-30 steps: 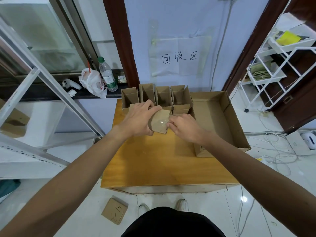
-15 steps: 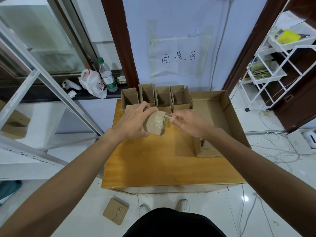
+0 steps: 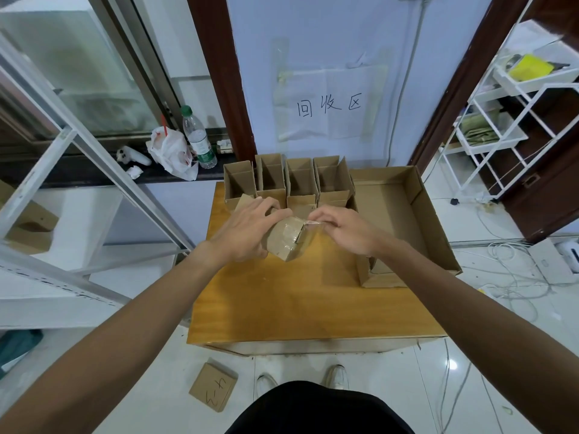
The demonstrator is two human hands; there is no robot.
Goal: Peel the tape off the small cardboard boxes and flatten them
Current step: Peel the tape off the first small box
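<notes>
From my remote seat I take the wooden table (image 3: 297, 302) as my marker. Along its far edge stands a row of four small open boxes (image 3: 300, 180), side by side and touching, mouths up; inside them I see only their own cardboard walls and flaps. On the table's right side lies a large shallow cardboard tray (image 3: 435, 227), overhanging the right edge. Its floor shows plain brown, and a piece of cardboard stands at its near end; I cannot tell whether that is a flap or a separate box.

The taped small box (image 3: 286, 238) is held above the table's far half, just in front of the row, tilted with one corner pointing down. Glossy clear tape (image 3: 313, 223) covers its upturned face.

The left hand (image 3: 247, 227) grips the box from the table's left side, fingers curled over the far top of it and the palm against its side. The right hand (image 3: 347, 230) comes in from the table's right, thumb and fingertips pinched on a lifted end of the tape at the box's upper right edge, the other fingers loosely bent. Both forearms reach in over the table's near edge.

On the floor before the table's near left corner lies a flat cardboard piece (image 3: 213, 388) with handwriting.
</notes>
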